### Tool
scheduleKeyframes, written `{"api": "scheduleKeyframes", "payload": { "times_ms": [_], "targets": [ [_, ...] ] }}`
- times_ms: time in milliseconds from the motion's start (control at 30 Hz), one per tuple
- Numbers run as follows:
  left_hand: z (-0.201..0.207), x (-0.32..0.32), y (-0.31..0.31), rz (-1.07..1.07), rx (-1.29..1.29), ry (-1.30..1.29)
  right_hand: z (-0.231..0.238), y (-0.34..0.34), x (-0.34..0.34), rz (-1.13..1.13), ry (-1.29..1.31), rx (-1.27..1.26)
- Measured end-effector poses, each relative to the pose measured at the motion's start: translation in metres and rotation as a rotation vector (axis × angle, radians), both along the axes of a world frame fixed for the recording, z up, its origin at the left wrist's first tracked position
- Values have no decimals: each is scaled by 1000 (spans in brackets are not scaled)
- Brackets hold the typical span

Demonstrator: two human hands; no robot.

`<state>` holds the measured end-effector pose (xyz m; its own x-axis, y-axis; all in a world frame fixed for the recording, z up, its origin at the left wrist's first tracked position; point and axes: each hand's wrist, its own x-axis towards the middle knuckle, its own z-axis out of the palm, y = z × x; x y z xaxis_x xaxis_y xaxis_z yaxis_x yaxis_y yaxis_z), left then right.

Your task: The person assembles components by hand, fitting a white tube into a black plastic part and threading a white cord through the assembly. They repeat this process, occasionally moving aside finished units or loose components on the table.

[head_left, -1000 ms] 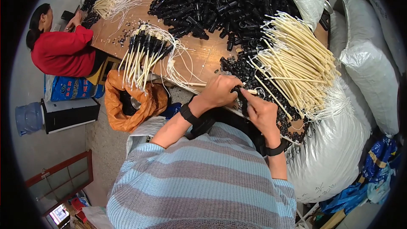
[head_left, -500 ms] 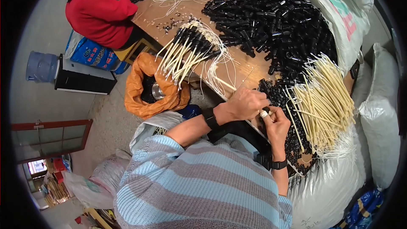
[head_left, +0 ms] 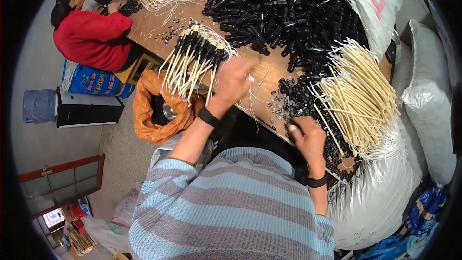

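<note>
My left hand (head_left: 235, 81) is smeared by motion beside a bundle of cream tubes with black ends (head_left: 195, 55) on the table's near edge. Whether it holds anything does not show. White thin wires trail from this bundle and hang by the edge below the hand. My right hand (head_left: 310, 139) is curled, its thumb and fingers close together at the rim of a heap of small black parts (head_left: 301, 98). What lies between those fingers is hidden. Right of that hand is a large stack of cream tubes with white wire ends (head_left: 358, 101).
A big pile of black plastic cylinders (head_left: 293, 14) covers the back of the table (head_left: 144, 24). A white woven sack (head_left: 375, 0) stands behind it. An orange sack (head_left: 144, 115) sits on the floor at left. A person in red (head_left: 91, 36) works at the far left.
My hands, together before, have moved apart: the left went up and left toward the tube bundle, the right slightly down over the small parts. The whole view has shifted a little.
</note>
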<state>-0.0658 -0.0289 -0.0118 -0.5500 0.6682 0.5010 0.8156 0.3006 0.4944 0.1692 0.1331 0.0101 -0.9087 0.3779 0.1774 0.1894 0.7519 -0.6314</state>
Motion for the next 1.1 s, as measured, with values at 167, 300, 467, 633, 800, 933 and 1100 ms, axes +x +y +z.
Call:
{"api": "scheduleKeyframes", "payload": {
  "times_ms": [167, 300, 467, 633, 800, 933, 1100],
  "targets": [
    [-17, 33, 60, -295, -92, -32, -1, 46, 40, -387, -143, 263],
    [-36, 30, 74, -260, -306, -20, -7, 52, 54, -442, -261, 330],
    [-32, 30, 58, -212, -154, -311, 4, 52, 46, -376, -113, 386],
    [-18, 20, 32, -1, -14, -463, 8, 40, 29, -221, 45, 198],
    [-20, 7, 11, -3, -80, -379, 5, 26, 21, -179, -63, 83],
    [-16, -21, -3, 336, -144, -253, -3, 23, 23, -195, -57, 5],
    [-3, -7, -9, -19, -169, -421, -1, 19, 21, -193, -101, -70]
  ]
}}
